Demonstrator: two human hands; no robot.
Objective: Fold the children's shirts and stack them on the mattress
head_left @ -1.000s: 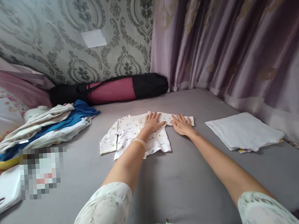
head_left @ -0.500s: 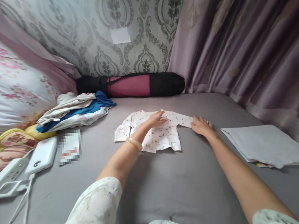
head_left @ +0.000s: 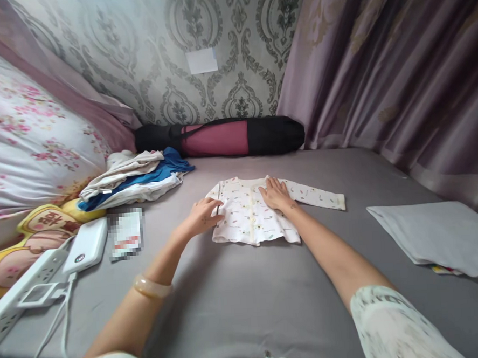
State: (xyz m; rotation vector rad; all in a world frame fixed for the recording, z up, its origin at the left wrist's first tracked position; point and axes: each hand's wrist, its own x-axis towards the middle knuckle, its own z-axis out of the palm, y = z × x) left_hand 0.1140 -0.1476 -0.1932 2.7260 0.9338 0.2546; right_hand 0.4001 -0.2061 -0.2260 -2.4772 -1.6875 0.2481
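Observation:
A small white long-sleeved baby shirt (head_left: 241,216) with a scattered print and a buttoned front lies spread on a grey sheet (head_left: 246,303). My left hand (head_left: 204,216) is at the shirt's left side, over the left sleeve, thumb and fingers apart; it hides most of that sleeve. Whether it touches the cloth I cannot tell. My right hand (head_left: 277,194) rests flat on the upper right of the shirt, near the collar and shoulder, fingers stretched out. Past that hand the right sleeve (head_left: 319,195) reaches straight out to the right.
At the left lie a clothes pile (head_left: 137,180), a blurred packet (head_left: 126,234), a white power bank (head_left: 85,245), a power strip (head_left: 25,286) with cables and a yellow cushion (head_left: 36,240). A folded white cloth (head_left: 440,237) is at the right. A black-and-maroon long bag (head_left: 216,139) lies along the wall.
My right hand has moved left from the right sleeve's cuff to the shirt's upper chest. My left hand has drawn back from the chest to the left sleeve. The view has shifted slightly.

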